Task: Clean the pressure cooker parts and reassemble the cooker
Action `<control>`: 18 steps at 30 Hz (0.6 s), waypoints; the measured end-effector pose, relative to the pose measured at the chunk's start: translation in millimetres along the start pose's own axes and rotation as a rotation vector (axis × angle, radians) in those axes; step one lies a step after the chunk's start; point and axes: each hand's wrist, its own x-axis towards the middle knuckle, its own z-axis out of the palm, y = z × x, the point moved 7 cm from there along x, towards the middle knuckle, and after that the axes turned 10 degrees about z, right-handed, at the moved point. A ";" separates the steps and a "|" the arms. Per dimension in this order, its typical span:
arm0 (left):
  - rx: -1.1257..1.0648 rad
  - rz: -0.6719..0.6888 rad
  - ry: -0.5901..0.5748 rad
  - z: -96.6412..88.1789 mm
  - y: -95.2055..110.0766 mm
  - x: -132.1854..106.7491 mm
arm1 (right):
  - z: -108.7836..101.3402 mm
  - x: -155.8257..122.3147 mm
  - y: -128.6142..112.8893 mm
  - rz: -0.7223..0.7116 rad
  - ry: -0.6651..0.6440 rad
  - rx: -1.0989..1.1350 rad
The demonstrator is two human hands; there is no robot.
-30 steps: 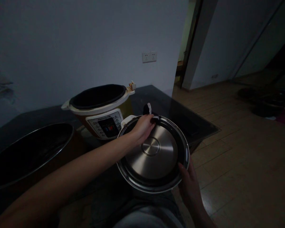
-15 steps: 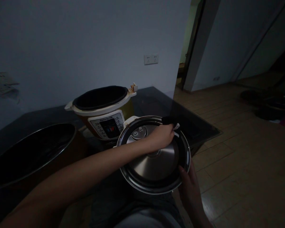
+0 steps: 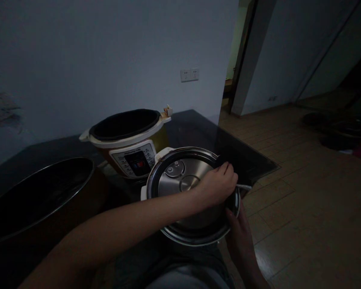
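A round steel pressure-cooker lid is held inner side up over my lap. My right hand grips its lower right rim from below. My left hand reaches across the lid and is closed on a small dark cloth with a white tag, pressed against the right inner rim. Behind the lid stands the open cooker body with its control panel facing me.
A large dark metal basin sits at the left on the dark glass table. A wall socket is on the wall behind. Wooden floor and a doorway lie to the right.
My left hand has slid the cloth clockwise along the lid's rim, from the top edge to the right side. The right hand keeps its hold.
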 end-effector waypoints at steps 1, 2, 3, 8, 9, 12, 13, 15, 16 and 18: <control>0.030 -0.016 0.003 -2.3 1.2 0.4 | -0.1 0.4 1.3 0.022 0.003 -0.003; 0.047 -0.031 0.006 -5.2 2.1 1.2 | -0.3 0.5 3.0 0.048 0.009 -0.004; 0.053 -0.043 0.005 -7.9 3.0 2.5 | -0.5 0.3 4.4 0.071 0.013 -0.001; 0.030 -0.075 -0.060 -12.3 3.9 13.8 | -1.9 -1.9 3.8 0.061 0.041 0.020; 0.022 -0.082 -0.063 -11.9 3.4 15.5 | -2.1 -1.8 4.0 0.056 0.042 0.020; 0.009 -0.119 -0.045 -9.6 0.1 17.6 | -2.7 -0.2 5.8 0.051 0.044 -0.006; 0.009 -0.127 -0.036 -8.7 -0.9 17.6 | -2.9 0.3 6.6 0.057 0.046 -0.016; 0.015 -0.126 -0.017 -7.3 -2.2 17.4 | -3.7 0.7 6.4 0.063 0.058 -0.038; 0.020 -0.115 -0.008 -6.9 -2.5 17.5 | -3.9 0.4 5.2 0.059 0.065 -0.047; 0.035 -0.082 0.013 -7.2 -3.2 17.8 | -4.0 -0.5 2.0 0.046 0.075 -0.050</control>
